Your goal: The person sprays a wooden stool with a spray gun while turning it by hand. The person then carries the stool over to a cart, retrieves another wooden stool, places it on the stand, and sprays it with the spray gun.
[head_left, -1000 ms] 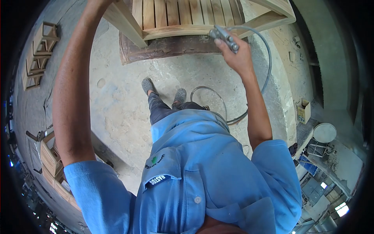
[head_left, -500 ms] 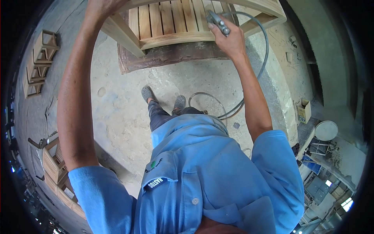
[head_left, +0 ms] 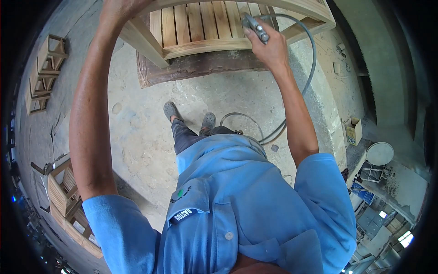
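A pale wooden piece of slatted furniture (head_left: 205, 43), like a bench or small table, stands at the top of the view. My right hand (head_left: 272, 48) is closed around a grey metal air sander (head_left: 255, 28), held over the slats at their right side. A grey hose (head_left: 314, 57) runs from the tool and curves down to the floor. The sander's underside is hidden. At the upper left, my left hand (head_left: 122, 10) grips the furniture's top corner; its fingertips are cut off by the frame edge.
Under the furniture lies a brown covered platform (head_left: 200, 73). Wooden frames (head_left: 45, 68) stand at the far left, and slatted wooden pieces (head_left: 64, 187) at the lower left. A cardboard box (head_left: 353, 131) and a round-topped drum (head_left: 380, 154) are on the right. Hose loops (head_left: 244, 114) lie near my feet.
The view has shifted slightly. My left forearm has moved a little to the right, and the hose has swung slightly. Both hands keep their hold.
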Action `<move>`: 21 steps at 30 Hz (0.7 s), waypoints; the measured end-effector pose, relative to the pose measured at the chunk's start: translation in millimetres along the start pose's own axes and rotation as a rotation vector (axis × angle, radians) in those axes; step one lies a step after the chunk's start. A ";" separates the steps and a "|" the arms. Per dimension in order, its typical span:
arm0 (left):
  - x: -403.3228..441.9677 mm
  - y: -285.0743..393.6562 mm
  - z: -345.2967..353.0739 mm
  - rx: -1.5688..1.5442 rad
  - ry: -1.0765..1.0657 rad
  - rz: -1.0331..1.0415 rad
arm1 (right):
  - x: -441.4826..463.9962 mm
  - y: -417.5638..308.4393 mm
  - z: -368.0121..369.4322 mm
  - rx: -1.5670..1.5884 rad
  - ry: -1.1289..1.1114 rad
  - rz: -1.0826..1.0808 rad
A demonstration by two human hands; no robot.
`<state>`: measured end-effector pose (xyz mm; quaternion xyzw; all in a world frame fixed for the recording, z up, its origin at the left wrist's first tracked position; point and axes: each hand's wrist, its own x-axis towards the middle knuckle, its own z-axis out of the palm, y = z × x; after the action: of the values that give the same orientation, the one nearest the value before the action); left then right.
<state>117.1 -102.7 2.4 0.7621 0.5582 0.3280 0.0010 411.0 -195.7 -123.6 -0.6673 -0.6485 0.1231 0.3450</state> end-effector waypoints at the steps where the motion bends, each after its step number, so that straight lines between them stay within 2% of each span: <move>1: -0.1 -1.7 1.4 -0.007 0.010 0.009 | 7.8 -0.8 4.4 -0.006 0.027 -0.026; 7: -1.8 -5.1 2.7 -0.034 0.016 -0.023 | 17.0 14.1 12.9 -0.008 0.044 -0.062; 14: -2.4 -10.3 8.6 -0.041 0.042 0.031 | -50.2 33.9 -11.1 0.207 -0.110 0.134; 21: -7.3 0.2 7.3 -0.024 0.022 0.015 | -77.2 40.4 -3.1 0.228 0.008 0.167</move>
<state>119.7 -106.3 -6.9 0.7626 0.5484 0.3430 0.0015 434.6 -266.8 -168.2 -0.6761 -0.5711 0.2216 0.4095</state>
